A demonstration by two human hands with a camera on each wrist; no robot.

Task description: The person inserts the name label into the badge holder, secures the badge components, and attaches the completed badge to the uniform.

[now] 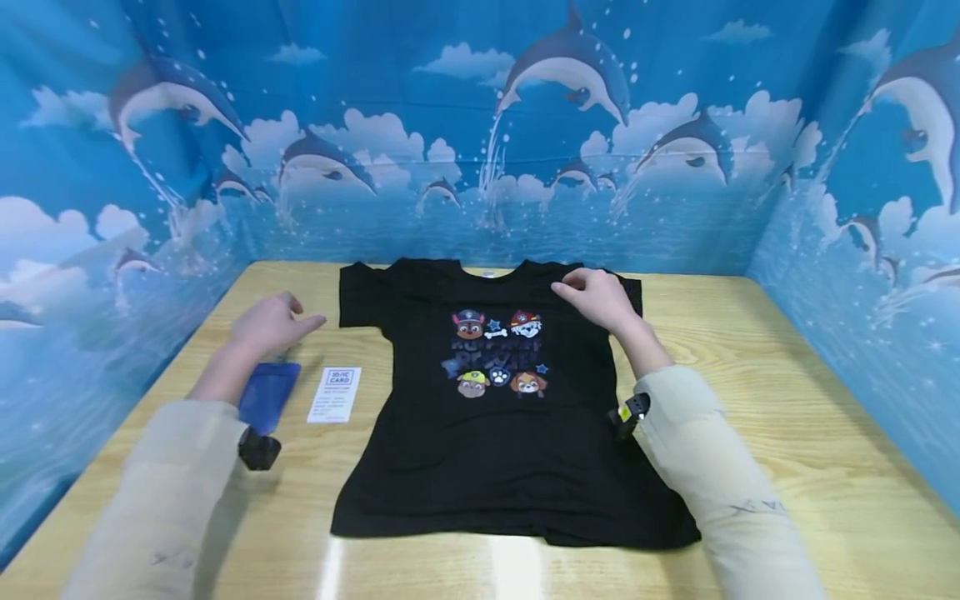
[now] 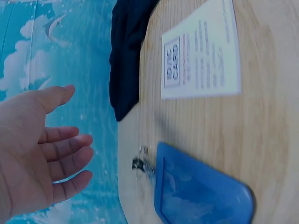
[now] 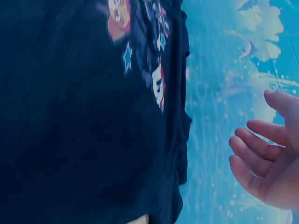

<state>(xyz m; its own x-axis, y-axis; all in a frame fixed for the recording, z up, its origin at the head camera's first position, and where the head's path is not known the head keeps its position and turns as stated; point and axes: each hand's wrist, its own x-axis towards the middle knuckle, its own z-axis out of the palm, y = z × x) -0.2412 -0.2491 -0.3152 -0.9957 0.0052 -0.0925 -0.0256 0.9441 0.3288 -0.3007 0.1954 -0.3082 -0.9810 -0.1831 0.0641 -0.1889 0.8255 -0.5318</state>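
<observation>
On bench, shirt: likely light, limp; best pinched by sleeves, 10 and 2 o'clock. Left hand, right hand apart, relaxed, empty.

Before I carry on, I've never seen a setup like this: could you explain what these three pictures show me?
There's no robot, just a person's left hand and right hand. The wide picture comes from a camera on the head, looking forward and down; the two closer ones come from cameras on each wrist. On the wood-grained table a black T-shirt with cartoon prints lies spread out. Left of it in the wide picture are a white card marked "ID/IC CARD" and a blue pouch. Neither hand holds anything: the left is near the pouch, the right over the shirt's upper part.
</observation>
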